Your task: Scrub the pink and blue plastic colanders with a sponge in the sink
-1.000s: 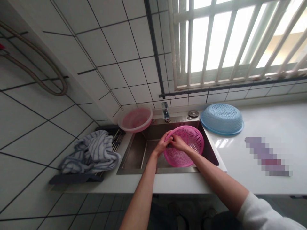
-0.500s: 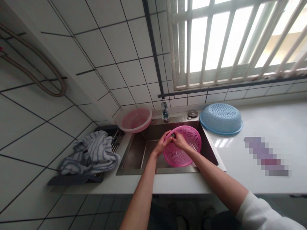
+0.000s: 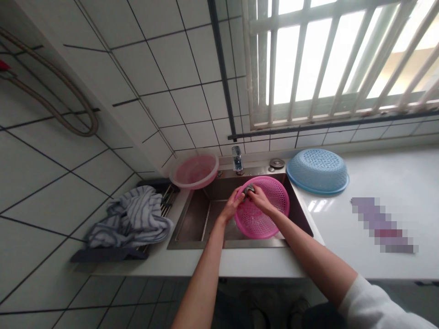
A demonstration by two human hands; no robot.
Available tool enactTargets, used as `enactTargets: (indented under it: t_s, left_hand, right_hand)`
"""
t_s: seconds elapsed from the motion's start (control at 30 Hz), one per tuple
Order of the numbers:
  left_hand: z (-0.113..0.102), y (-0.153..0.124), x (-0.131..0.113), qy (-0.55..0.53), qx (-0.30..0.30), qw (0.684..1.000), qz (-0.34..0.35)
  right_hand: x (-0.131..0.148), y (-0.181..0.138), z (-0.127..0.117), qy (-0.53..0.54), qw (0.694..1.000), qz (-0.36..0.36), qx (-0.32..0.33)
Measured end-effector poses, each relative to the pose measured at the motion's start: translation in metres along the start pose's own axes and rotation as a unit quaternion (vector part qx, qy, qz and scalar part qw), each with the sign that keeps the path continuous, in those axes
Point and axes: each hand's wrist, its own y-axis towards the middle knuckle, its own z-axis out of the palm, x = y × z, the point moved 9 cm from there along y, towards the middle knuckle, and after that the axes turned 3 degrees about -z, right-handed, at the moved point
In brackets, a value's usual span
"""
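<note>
A round pink colander (image 3: 255, 226) with many small holes is held tilted over the right part of the steel sink (image 3: 192, 214), its inside facing me. My left hand (image 3: 232, 206) is closed on its left rim. Pinched in my right hand (image 3: 260, 202) is a small crumpled grey-green cloth (image 3: 249, 188), which lies against the inner wall near the upper left rim. The fingertips of both hands are close together there. How much of the cloth is tucked under the right fingers cannot be seen.
Behind the sink stand a faucet (image 3: 237, 160) and a round metal drain cover (image 3: 277, 163). A pink basin (image 3: 195, 170) sits at the back left. Left lies a striped towel (image 3: 135, 214) on a rack. An upside-down blue basket (image 3: 318, 171) and a pixelated purplish item (image 3: 380, 224) rest right.
The grey-green cloth shows more between my fingers now, and my right fingers have shifted slightly along the rim. My left hand keeps its hold on the colander. The view has moved a little.
</note>
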Motion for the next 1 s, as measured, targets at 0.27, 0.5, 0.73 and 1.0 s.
enactTargets:
  t_s: [0.27, 0.5, 0.73, 1.0]
  left_hand:
    - [-0.005, -0.001, 0.000, -0.008, -0.019, 1.000, -0.011]
    - [0.001, -0.003, 0.010, -0.039, 0.006, 0.998, -0.055]
    - [-0.009, -0.007, 0.010, -0.068, -0.042, 0.996, -0.040]
    - [0.005, -0.003, 0.000, -0.077, 0.017, 0.996, -0.032]
  right_hand:
    - [0.001, -0.015, 0.044, 0.011, 0.984, 0.012, 0.179]
    - [0.001, 0.006, -0.021, -0.052, 0.997, -0.005, -0.064]
    - [0.007, -0.016, 0.037, -0.108, 0.979, -0.076, 0.156]
    - [0.006, -0.002, 0.008, -0.059, 0.997, -0.034, 0.031]
